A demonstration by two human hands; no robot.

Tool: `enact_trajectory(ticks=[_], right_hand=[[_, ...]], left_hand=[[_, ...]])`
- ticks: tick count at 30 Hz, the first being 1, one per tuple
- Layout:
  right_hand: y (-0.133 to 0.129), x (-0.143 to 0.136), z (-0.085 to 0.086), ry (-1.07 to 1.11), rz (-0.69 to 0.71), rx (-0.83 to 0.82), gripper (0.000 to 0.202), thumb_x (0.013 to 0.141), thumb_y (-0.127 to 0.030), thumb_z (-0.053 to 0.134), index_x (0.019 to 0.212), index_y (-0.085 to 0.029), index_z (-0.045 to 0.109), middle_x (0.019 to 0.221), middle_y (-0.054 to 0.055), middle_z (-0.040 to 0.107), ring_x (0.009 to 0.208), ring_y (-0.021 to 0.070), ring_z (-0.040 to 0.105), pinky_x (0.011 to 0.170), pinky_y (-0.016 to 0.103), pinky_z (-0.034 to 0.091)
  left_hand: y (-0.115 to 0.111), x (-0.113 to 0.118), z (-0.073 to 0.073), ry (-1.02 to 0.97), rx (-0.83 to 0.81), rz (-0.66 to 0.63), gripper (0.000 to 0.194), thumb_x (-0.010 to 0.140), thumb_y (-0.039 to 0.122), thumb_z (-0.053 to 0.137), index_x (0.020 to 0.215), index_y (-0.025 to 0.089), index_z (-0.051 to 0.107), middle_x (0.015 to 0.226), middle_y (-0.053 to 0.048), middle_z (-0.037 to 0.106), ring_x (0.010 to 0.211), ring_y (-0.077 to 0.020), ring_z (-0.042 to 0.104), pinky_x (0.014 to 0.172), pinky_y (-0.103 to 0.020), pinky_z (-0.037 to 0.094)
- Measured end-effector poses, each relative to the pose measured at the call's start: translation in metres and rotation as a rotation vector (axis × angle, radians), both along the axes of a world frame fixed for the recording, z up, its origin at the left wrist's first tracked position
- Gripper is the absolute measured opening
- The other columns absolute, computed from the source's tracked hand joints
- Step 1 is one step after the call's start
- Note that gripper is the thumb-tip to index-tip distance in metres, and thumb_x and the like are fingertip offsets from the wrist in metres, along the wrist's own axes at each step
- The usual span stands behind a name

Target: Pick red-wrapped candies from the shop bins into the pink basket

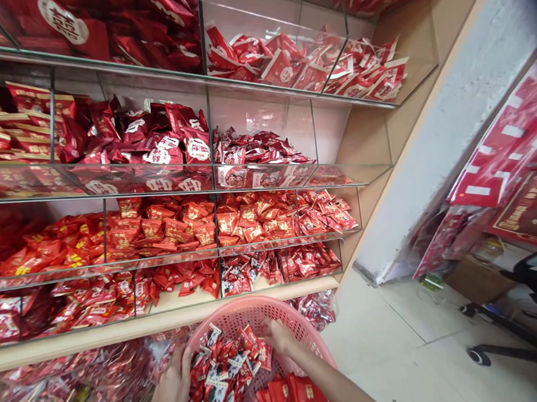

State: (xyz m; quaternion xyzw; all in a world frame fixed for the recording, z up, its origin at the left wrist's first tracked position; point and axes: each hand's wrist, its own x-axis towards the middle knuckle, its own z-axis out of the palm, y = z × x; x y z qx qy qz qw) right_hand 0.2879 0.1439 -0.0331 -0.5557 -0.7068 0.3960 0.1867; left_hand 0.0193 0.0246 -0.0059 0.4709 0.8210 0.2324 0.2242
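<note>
A pink plastic basket (301, 329) at the bottom centre holds several small red, black and white candy packets (226, 371) and plain red ones (288, 394). My left hand (172, 388) rests at the basket's left side against the pile of packets. My right hand (277, 338) reaches in from the right, its fingers closed around a few packets near the far rim. Glass-fronted shelves (211, 181) full of red candy packets rise just behind the basket.
Clear bags of red sweets (78, 383) lie on the floor below the wooden ledge (120, 330). Pale tiled floor (400, 339) opens to the right. Red decorations (501, 145) lean on the right wall; a black chair base (516, 342) and cardboard box (474, 278) stand there.
</note>
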Motion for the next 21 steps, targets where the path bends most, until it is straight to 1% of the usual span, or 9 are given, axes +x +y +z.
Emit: enact_trajectory(ticks=[4, 6, 7, 9, 12, 13, 16, 18, 21], right_hand=[[-0.007, 0.001, 0.005, -0.224, 0.048, 0.116, 0.032, 0.066, -0.014, 0.057, 0.098, -0.019, 0.059, 0.086, 0.007, 0.063, 0.086, 0.0251, 0.057, 0.077, 0.034, 0.041], [-0.009, 0.002, 0.018, -0.291, 0.107, 0.198, 0.030, 0.071, -0.015, 0.054, 0.100, -0.018, 0.059, 0.091, 0.009, 0.063, 0.087, 0.0249, 0.058, 0.075, 0.032, 0.042], [-0.010, 0.002, 0.029, -0.309, 0.136, 0.239, 0.028, 0.074, -0.017, 0.052, 0.101, -0.019, 0.058, 0.093, 0.009, 0.063, 0.087, 0.0245, 0.059, 0.074, 0.031, 0.042], [-0.010, 0.006, 0.060, -0.269, 0.166, 0.320, 0.027, 0.079, -0.021, 0.048, 0.104, -0.019, 0.057, 0.096, 0.009, 0.063, 0.085, 0.0230, 0.060, 0.073, 0.030, 0.043], [-0.004, 0.020, 0.128, -0.077, 0.146, 0.529, 0.031, 0.086, -0.029, 0.041, 0.115, -0.024, 0.051, 0.097, 0.006, 0.063, 0.077, 0.0174, 0.060, 0.073, 0.027, 0.043], [-0.001, 0.027, 0.152, -0.017, 0.104, 0.614, 0.032, 0.088, -0.031, 0.039, 0.117, -0.024, 0.049, 0.098, 0.005, 0.063, 0.076, 0.0162, 0.059, 0.074, 0.027, 0.043], [0.019, 0.056, 0.220, 0.045, -0.163, 0.841, 0.034, 0.089, -0.037, 0.037, 0.116, -0.020, 0.048, 0.094, 0.006, 0.062, 0.071, 0.0154, 0.057, 0.073, 0.027, 0.044], [0.037, 0.079, 0.252, -0.033, -0.305, 0.936, 0.036, 0.088, -0.039, 0.037, 0.117, -0.019, 0.046, 0.097, 0.007, 0.061, 0.070, 0.0160, 0.056, 0.075, 0.030, 0.044], [0.067, 0.108, 0.277, -0.257, -0.403, 1.012, 0.041, 0.085, -0.039, 0.041, 0.119, -0.017, 0.045, 0.111, 0.012, 0.055, 0.095, 0.0226, 0.053, 0.085, 0.036, 0.040]], left_hand=[[0.000, 0.000, 0.001, 0.005, -0.006, -0.002, 0.059, 0.087, 0.054, 0.016, 0.125, 0.021, 0.045, 0.116, -0.009, 0.062, 0.105, -0.0252, 0.058, 0.085, -0.036, 0.045], [0.000, 0.000, 0.002, 0.011, -0.001, -0.002, 0.058, 0.087, 0.053, 0.017, 0.125, 0.021, 0.046, 0.117, -0.009, 0.061, 0.105, -0.0250, 0.059, 0.085, -0.035, 0.045], [0.000, 0.000, 0.002, 0.008, -0.001, -0.004, 0.057, 0.087, 0.052, 0.017, 0.125, 0.021, 0.045, 0.118, -0.009, 0.061, 0.106, -0.0250, 0.058, 0.085, -0.035, 0.045], [0.000, -0.002, 0.001, -0.006, -0.004, -0.010, 0.057, 0.087, 0.051, 0.016, 0.126, 0.020, 0.044, 0.119, -0.009, 0.060, 0.108, -0.0254, 0.057, 0.086, -0.036, 0.045], [0.001, -0.005, -0.004, -0.031, 0.001, -0.023, 0.057, 0.087, 0.049, 0.016, 0.128, 0.018, 0.041, 0.124, -0.010, 0.056, 0.112, -0.0251, 0.054, 0.090, -0.037, 0.043], [0.001, -0.006, -0.006, -0.035, 0.003, -0.032, 0.057, 0.087, 0.048, 0.017, 0.128, 0.017, 0.041, 0.127, -0.010, 0.054, 0.112, -0.0248, 0.053, 0.092, -0.036, 0.042], [0.002, -0.008, -0.012, -0.029, 0.013, -0.057, 0.054, 0.087, 0.044, 0.018, 0.128, 0.018, 0.041, 0.130, -0.009, 0.051, 0.112, -0.0245, 0.054, 0.093, -0.037, 0.042], [0.002, -0.008, -0.013, -0.029, 0.021, -0.057, 0.054, 0.087, 0.046, 0.018, 0.127, 0.019, 0.042, 0.128, -0.008, 0.053, 0.111, -0.0248, 0.054, 0.093, -0.038, 0.042], [0.003, -0.008, -0.013, -0.034, 0.027, -0.047, 0.056, 0.086, 0.047, 0.018, 0.127, 0.018, 0.042, 0.125, -0.008, 0.056, 0.112, -0.0252, 0.054, 0.093, -0.039, 0.042]])
